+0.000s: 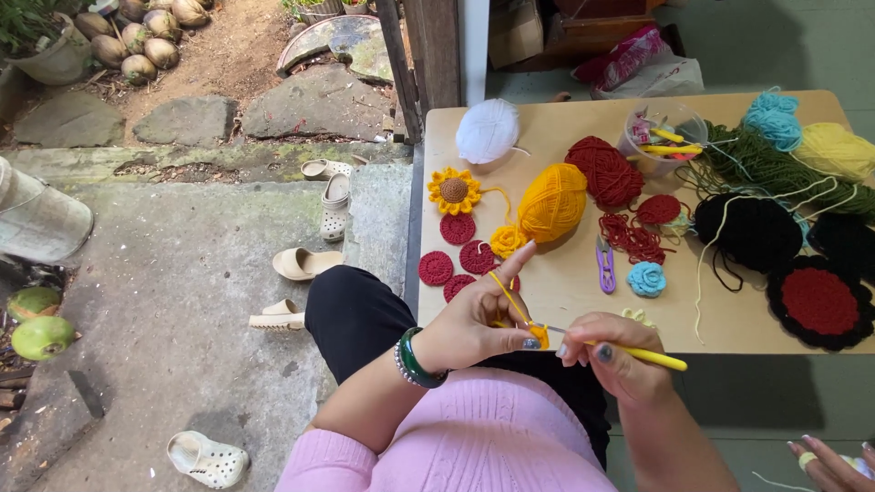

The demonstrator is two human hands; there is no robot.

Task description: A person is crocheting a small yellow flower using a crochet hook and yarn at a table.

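Crocheting proceeds below the desk's (583, 301) near edge: right hand (612, 357) fingers grip a yellow hook (643, 355), left hand (474, 323) pinches a small yellow piece (538, 335). Several red rounds (458, 248) lie finished; this piece looks barely begun.

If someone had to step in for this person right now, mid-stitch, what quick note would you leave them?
Left hand: pinches a small yellow crochet piece at the fingertips, with the yellow strand running up over the raised index finger.
Right hand: grips a yellow-handled crochet hook, its metal tip at the piece.
On the table: the yellow yarn ball, a finished sunflower, several red rounds, a small yellow flower, purple snips and a blue flower.
Done: only a tiny start of the yellow piece.
Left: most of that piece, it seems.
Another person's hand shows at the lower right.
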